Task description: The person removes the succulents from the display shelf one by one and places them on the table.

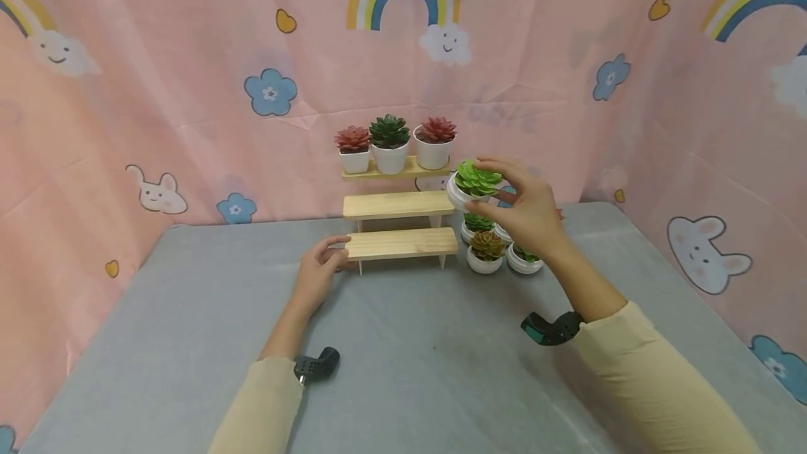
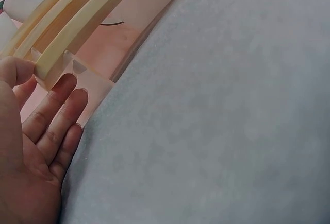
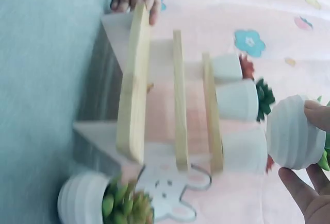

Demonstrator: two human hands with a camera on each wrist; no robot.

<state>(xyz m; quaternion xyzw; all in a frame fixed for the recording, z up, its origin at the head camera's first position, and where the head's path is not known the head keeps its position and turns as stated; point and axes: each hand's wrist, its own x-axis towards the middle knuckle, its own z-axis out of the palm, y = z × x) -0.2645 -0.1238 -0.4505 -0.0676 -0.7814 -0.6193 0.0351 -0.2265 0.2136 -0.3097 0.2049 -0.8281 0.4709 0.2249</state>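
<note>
My right hand [image 1: 534, 210] grips a bright green potted succulent [image 1: 477, 179] by its white pot, off the table beside the right end of a three-step wooden stand [image 1: 403, 244]. In the right wrist view, thumb and fingers hold the ribbed white pot [image 3: 294, 134]. With thumb and fingers, my left hand [image 1: 315, 277] pinches the left end of the lowest step, plainest in the left wrist view, where the step [image 2: 62, 46] runs up from the hand. On the top step stand a small red succulent [image 1: 352, 148], a dark green one [image 1: 389, 144] and a larger red one [image 1: 435, 142].
Right of the stand, several potted succulents cluster on the grey tablecloth [image 1: 403, 356], among them a brownish one [image 1: 485, 252] and a green one [image 1: 525, 260]. My right forearm and hand partly cover this group. A pink patterned curtain [image 1: 189, 69] hangs behind.
</note>
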